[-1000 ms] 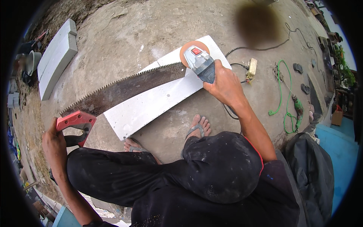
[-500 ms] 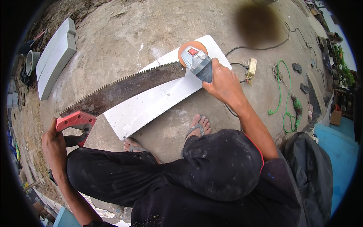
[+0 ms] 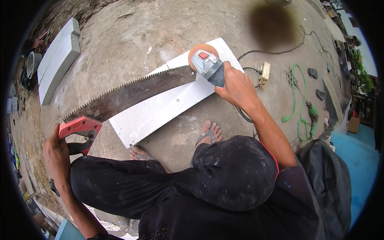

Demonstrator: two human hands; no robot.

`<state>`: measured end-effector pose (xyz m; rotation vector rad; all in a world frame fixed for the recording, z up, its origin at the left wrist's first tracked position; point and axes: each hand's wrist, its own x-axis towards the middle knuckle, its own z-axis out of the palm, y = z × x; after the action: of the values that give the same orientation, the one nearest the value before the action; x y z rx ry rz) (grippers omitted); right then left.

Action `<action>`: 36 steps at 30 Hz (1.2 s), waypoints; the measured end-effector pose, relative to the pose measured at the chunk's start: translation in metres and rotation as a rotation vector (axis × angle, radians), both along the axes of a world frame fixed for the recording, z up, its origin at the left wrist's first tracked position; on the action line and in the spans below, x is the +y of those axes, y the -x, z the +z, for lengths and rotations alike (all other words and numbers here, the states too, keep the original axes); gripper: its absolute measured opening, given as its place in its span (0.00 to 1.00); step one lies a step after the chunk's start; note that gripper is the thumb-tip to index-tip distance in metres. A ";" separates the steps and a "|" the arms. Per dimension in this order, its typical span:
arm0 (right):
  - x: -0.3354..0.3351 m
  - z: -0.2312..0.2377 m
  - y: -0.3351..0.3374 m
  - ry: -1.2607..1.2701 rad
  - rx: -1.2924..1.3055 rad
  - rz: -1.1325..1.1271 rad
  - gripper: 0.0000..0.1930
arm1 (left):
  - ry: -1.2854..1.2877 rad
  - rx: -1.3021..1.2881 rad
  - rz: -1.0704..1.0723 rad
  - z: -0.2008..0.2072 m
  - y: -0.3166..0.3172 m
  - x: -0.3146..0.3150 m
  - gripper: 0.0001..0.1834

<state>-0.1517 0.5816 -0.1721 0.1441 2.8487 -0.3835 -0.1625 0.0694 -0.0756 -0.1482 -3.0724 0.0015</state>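
My left hand [image 3: 56,151] is closed round the red handle of a handsaw [image 3: 138,92], at the lower left. The rusty blade reaches up and to the right with its teeth on the upper edge, its far part over a long white block [image 3: 154,116] on the ground. My right hand [image 3: 239,88] grips the body of a grey angle grinder [image 3: 210,68] with a red button on top. Its orange disc [image 3: 195,52] is at the teeth by the blade's far end; whether it touches them cannot be made out.
Several white blocks [image 3: 60,62] lie at the far left, near a grey bucket [image 3: 34,64]. Right of the grinder are a pale extension socket [image 3: 264,74] with a dark cable, a green-corded power tool [image 3: 312,116] and loose sandals [image 3: 313,73]. My sandalled feet [image 3: 209,133] are beside the block.
Both hands keep their grip, and the saw and grinder stay almost in place. The view has shifted very slightly.
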 end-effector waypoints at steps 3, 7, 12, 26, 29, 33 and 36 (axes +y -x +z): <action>0.002 0.001 -0.003 -0.020 -0.058 -0.022 0.26 | 0.017 -0.030 -0.008 -0.001 0.002 0.007 0.23; 0.002 -0.004 0.001 0.007 -0.001 0.008 0.26 | -0.015 -0.061 0.070 0.002 0.000 0.006 0.24; 0.002 -0.004 0.000 0.005 -0.029 -0.014 0.26 | -0.014 -0.035 0.050 0.003 0.000 0.006 0.23; 0.003 -0.012 0.004 0.076 0.060 -0.054 0.27 | 0.067 -0.122 0.108 -0.004 0.002 -0.003 0.24; 0.000 -0.003 0.003 0.139 0.066 -0.142 0.25 | 0.092 -0.158 0.132 0.000 0.003 -0.001 0.25; 0.005 -0.005 0.000 0.103 0.075 -0.130 0.25 | 0.096 -0.082 0.064 0.000 0.003 0.001 0.24; 0.007 -0.007 -0.003 0.092 0.045 -0.127 0.25 | 0.025 -0.108 0.064 -0.001 0.005 0.001 0.23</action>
<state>-0.1486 0.5882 -0.1787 0.3028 2.8677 -0.5494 -0.1671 0.0702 -0.0763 -0.0528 -3.1847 0.0368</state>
